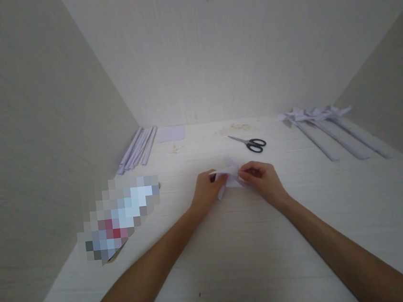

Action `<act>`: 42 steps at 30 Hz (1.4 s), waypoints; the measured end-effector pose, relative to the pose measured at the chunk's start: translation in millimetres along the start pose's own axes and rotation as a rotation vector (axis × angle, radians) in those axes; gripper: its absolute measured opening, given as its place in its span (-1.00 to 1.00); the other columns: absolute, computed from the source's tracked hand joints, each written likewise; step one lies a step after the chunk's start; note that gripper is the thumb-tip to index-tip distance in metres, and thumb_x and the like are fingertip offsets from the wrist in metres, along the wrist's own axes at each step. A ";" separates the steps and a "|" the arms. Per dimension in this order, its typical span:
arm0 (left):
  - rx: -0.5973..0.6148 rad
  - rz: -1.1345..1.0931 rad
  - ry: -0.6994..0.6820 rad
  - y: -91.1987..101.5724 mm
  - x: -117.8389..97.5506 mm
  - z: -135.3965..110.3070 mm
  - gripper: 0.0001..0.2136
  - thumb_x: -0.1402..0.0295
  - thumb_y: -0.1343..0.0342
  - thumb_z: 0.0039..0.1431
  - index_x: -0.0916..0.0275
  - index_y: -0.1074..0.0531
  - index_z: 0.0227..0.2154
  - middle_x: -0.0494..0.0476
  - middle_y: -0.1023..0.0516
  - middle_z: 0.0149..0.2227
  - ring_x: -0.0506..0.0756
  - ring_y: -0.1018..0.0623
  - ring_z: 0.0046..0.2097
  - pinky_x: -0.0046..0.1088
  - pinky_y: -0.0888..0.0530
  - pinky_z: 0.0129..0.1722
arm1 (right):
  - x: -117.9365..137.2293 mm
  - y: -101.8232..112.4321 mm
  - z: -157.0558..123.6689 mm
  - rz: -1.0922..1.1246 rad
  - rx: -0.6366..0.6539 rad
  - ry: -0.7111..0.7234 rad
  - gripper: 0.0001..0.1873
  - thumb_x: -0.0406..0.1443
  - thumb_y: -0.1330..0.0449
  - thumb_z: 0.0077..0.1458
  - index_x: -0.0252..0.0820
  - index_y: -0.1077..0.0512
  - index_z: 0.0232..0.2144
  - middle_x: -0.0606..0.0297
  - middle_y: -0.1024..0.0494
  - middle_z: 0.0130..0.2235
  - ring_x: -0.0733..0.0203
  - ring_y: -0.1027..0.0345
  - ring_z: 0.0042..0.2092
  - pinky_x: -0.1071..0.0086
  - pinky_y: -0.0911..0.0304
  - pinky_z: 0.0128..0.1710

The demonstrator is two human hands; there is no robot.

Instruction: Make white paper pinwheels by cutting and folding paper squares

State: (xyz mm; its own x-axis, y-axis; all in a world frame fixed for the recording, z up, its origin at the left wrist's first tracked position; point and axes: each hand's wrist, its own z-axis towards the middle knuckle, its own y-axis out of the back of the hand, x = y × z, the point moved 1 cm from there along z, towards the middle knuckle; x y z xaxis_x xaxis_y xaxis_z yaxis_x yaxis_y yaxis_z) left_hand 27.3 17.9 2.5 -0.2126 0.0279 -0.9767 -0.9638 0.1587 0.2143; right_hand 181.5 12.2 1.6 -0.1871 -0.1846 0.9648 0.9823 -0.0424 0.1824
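Observation:
Between my hands, above the middle of the white table, is a piece of folded pale lilac paper (232,180) with several strips or flaps sticking out. My left hand (208,188) is closed on its left side, thumb on top. The fingertips of my right hand (261,176) pinch its right edge. How the folds run under my fingers is too blurred to tell. Just beyond my hands lies a pair of scissors (254,144) with black handles, its blades pointing to the back left.
Rolled paper sticks (138,148) lie at the back left beside a lilac paper square (171,133). Rubber bands (235,128) and a smaller bunch (177,149) lie near the back wall. Paper sticks with folded tops (324,133) rest at the right. A pixelated object (125,219) lies left.

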 end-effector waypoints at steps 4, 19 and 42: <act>0.008 0.047 -0.022 -0.6 -0.3 -0.6 -0.77 0.26 0.03 -0.11 0.33 -0.39 -0.61 0.00 -0.35 -0.59 -0.06 -0.29 -0.54 -0.58 -0.18 -0.59 | 0.7 0.0 0.6 0.034 0.036 -0.035 -0.90 -0.30 -0.20 -0.25 -0.25 -0.39 -0.61 0.39 -0.38 -0.62 0.38 -0.20 -0.57 0.48 -0.10 -0.58; -0.028 0.056 -0.028 -0.8 -3.3 -0.1 -0.81 0.27 0.01 -0.14 0.31 -0.33 -0.64 -0.05 -0.25 -0.64 -0.08 -0.23 -0.57 -0.57 -0.12 -0.61 | 0.1 0.0 -2.8 -0.220 0.016 0.092 -0.89 -0.28 -0.15 -0.16 -0.24 -0.38 -0.57 0.31 -0.43 -0.58 0.30 -0.25 -0.53 0.44 -0.15 -0.55; -0.056 0.108 -0.041 -0.4 0.0 1.5 -0.81 0.27 0.00 -0.13 0.32 -0.37 -0.60 -0.01 -0.31 -0.62 -0.05 -0.27 -0.54 -0.55 -0.15 -0.57 | 2.6 -0.2 -4.9 -0.278 -0.025 0.136 -0.93 -0.33 -0.13 -0.14 -0.25 -0.36 -0.57 0.28 -0.42 -0.55 0.29 -0.27 -0.51 0.42 -0.17 -0.51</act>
State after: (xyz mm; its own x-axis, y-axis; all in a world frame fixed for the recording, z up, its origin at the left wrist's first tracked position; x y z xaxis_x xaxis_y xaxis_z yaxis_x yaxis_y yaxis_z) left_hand 27.9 19.3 2.4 -0.3101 0.0827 -0.9471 -0.9433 0.0977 0.3173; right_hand 180.8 6.9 3.1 -0.4498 -0.2918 0.8441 0.8930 -0.1332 0.4298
